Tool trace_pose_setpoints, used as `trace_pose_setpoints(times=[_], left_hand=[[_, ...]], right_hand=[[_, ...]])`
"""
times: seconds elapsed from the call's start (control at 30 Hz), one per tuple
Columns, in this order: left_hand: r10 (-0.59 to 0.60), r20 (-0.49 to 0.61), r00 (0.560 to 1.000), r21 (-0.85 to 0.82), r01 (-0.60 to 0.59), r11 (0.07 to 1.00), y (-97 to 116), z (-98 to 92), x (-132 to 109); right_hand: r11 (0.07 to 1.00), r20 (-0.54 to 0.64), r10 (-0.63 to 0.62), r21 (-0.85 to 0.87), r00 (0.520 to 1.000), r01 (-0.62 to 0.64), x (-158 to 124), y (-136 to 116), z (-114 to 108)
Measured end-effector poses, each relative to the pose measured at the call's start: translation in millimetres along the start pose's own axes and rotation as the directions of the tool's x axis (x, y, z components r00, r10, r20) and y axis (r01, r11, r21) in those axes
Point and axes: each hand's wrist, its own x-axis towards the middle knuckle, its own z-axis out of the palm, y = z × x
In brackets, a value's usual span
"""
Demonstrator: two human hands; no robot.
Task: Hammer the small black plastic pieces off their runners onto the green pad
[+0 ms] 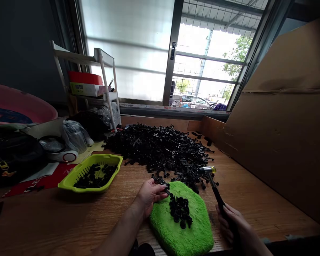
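My left hand point(148, 194) is closed on a black plastic part point(161, 184) at the left edge of a fuzzy green pad point(186, 227). A small heap of black caps point(180, 211) lies on that pad. My right hand point(233, 223) grips the black handle of a small hammer point(212, 183), whose yellow-tipped head is raised above the near edge of a big pile of black plastic parts point(160, 147).
A lime-green basket point(69, 183) holding small black pieces sits left on the wooden table point(56, 220). Bags, a pink basin point(21, 106) and a white shelf rack point(101, 71) crowd the left. Cardboard sheets point(282, 124) stand along the right, a window behind.
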Motion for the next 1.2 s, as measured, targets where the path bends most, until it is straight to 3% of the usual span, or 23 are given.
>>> trace_pose_setpoints(times=[0.57,0.87,1.2], left_hand=[[0.005,0.086,0.996,0.096,-0.013,0.995,-2.3,-0.4,2.6],[-0.023,0.068,0.997,0.043,0.02,0.999,1.3,-1.2,0.6],[0.005,0.085,0.996,0.103,-0.014,0.995,-1.0,0.5,1.1]], right_hand=[[0.997,-0.051,0.019,-0.072,0.999,-0.023,0.3,-0.6,2.3],[0.997,-0.043,0.024,-0.067,0.999,-0.027,-0.2,-1.0,2.6],[0.996,-0.062,0.009,-0.088,0.998,-0.015,2.3,3.7,-0.9]])
